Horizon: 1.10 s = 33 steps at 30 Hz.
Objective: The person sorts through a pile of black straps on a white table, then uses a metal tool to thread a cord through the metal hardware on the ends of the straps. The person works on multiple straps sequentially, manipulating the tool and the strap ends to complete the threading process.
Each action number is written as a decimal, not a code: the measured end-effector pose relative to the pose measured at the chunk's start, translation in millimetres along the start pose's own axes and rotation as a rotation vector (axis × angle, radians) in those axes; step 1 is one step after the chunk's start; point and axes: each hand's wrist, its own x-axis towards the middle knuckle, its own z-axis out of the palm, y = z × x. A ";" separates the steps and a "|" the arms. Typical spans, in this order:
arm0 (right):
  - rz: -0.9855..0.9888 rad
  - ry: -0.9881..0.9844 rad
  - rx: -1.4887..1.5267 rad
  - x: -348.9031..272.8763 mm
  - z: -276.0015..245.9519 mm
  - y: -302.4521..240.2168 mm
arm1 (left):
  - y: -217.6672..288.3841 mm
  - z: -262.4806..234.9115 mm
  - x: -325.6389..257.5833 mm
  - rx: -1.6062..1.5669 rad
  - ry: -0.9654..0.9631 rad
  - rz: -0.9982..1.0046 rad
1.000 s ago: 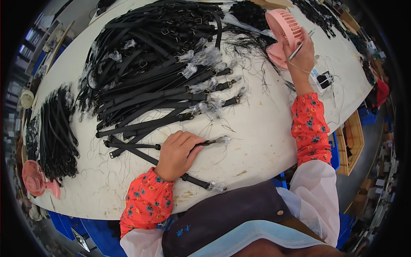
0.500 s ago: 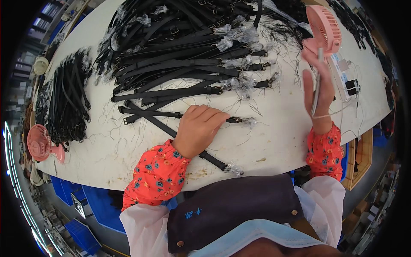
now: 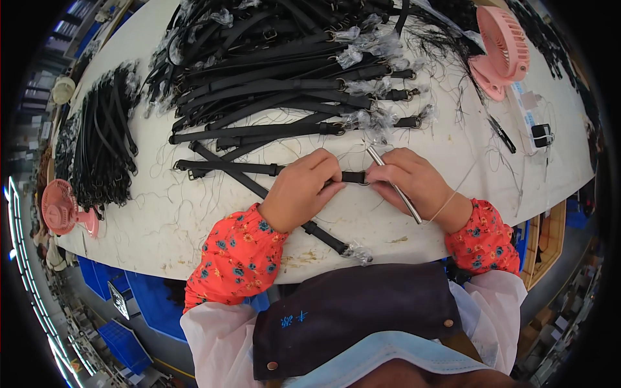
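My left hand (image 3: 303, 189) is closed on a narrow black belt-like strap (image 3: 246, 167), near the strap's right end. Facing it, my right hand (image 3: 414, 181) has its thumb and fingers at the buckle end of the same strap. A slim silver pen-like tool (image 3: 396, 187) is also held in my right hand, slanting across the fingers, with a thin pale cord near the wrist. Under the held strap, a second black strap (image 3: 323, 238) lies diagonally, its plastic-wrapped end toward me. My fingers partly hide the buckle end.
A large heap of black straps (image 3: 278, 84) with plastic-wrapped buckles covers the table's far middle; another bundle (image 3: 103, 149) lies left. Pink fans (image 3: 501, 48) stand at both sides. Black tweezers-like tool (image 3: 502, 134), a power strip (image 3: 522, 107) and loose threads lie at right.
My right hand has come left and down from beside the right fan, bringing the silver tool to the strap's end. My left hand still holds the strap; its buckle end is now between both hands.
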 end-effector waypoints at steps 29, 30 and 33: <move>0.463 0.117 1.249 -4.5 -7.2 -13.1 | 11.9 13.9 9.5 -0.083 0.064 -0.109; 0.463 0.122 1.250 -4.8 -6.8 -12.8 | 13.5 15.0 9.4 -0.053 0.078 -0.089; 0.479 0.131 1.243 -8.0 -4.2 -10.7 | 15.7 22.2 11.9 0.035 0.115 -0.004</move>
